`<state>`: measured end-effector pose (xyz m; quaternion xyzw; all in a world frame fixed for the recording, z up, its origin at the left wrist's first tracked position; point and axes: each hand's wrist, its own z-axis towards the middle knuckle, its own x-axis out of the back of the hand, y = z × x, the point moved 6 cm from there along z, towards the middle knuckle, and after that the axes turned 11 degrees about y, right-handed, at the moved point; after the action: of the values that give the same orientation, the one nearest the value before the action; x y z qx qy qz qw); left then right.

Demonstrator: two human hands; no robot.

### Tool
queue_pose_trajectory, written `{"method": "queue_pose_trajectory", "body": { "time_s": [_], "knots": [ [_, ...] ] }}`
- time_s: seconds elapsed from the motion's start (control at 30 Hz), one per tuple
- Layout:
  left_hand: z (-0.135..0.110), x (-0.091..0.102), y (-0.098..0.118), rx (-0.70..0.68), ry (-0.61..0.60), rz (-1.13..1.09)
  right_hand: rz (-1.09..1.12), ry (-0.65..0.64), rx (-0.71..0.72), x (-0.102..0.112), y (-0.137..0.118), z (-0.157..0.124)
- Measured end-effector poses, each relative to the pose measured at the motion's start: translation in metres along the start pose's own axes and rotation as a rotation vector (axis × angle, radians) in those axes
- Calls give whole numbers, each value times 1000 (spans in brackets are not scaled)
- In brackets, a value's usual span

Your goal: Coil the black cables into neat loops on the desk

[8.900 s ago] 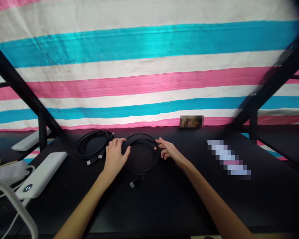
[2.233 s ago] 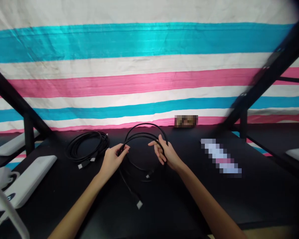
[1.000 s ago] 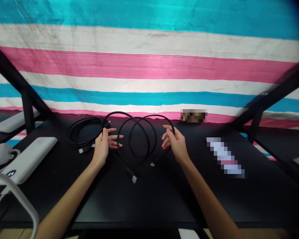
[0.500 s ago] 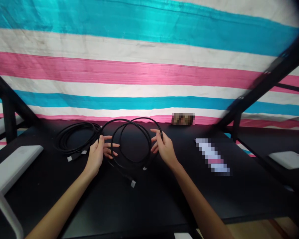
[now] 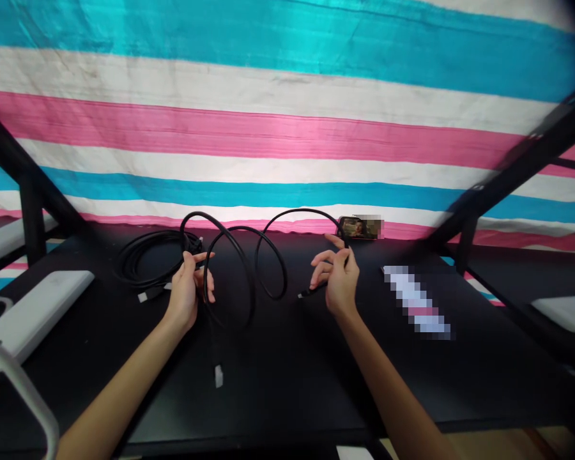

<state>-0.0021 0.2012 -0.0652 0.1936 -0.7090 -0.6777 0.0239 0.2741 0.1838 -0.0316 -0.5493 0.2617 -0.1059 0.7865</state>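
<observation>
A black cable (image 5: 252, 275) hangs in loose loops between my two hands, above the dark table. My left hand (image 5: 188, 287) pinches one side of it between thumb and forefinger, the other fingers loosely curled. My right hand (image 5: 338, 275) grips the other side, and a small plug (image 5: 303, 294) pokes out below its fingers. Beneath the left hand dangles a pale-ended connector (image 5: 219, 375). Just behind and left of that hand, a second black cable (image 5: 148, 259) lies coiled on the table, its light-tipped plug (image 5: 146, 296) at the front.
The black table (image 5: 268, 396) has a white power strip (image 5: 38, 313) at left with a white cord (image 5: 26, 390). A phone (image 5: 359, 228) leans at the back by the striped sheet (image 5: 278, 137). A blurred-out item (image 5: 419, 303) lies at right. Black frame bars (image 5: 503, 153) slope at both sides.
My right hand has moved right, away from my left, stretching the cable loops wider apart. A plug now shows below my right hand. The pale connector has swung left and lower.
</observation>
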Motion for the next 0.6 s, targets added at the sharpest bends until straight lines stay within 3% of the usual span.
{"method": "queue_pose_trajectory", "body": {
  "time_s": [0.13, 0.33, 0.6],
  "knots": [
    [0, -1, -1, 7, -18, 1, 68, -67, -38, -5, -3, -1],
    [-8, -11, 5, -58, -97, 43, 261, -188, -370, -15, 7, -2],
    [-13, -16, 5, -91, -151, 55, 212, -400, -543, -29, 13, -18]
  ]
}}
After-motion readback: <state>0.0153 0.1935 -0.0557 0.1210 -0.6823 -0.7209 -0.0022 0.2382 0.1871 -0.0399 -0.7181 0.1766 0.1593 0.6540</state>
